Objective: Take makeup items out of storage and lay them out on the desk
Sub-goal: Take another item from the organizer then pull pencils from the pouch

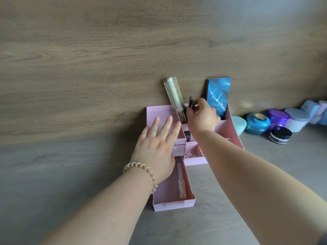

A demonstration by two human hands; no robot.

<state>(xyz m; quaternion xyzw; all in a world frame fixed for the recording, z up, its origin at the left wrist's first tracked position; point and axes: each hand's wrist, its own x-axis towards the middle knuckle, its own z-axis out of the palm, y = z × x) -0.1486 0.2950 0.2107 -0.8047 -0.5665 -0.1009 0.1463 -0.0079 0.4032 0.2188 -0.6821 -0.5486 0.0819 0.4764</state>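
My left hand lies spread on the pink organizer, bracing it. My right hand pinches a slim dark item in its far middle slot. Best lifted straight up, clear of the hairbrush.

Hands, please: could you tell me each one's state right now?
Left hand: open, flat over the organizer.
Right hand: closed on a slim dark item.
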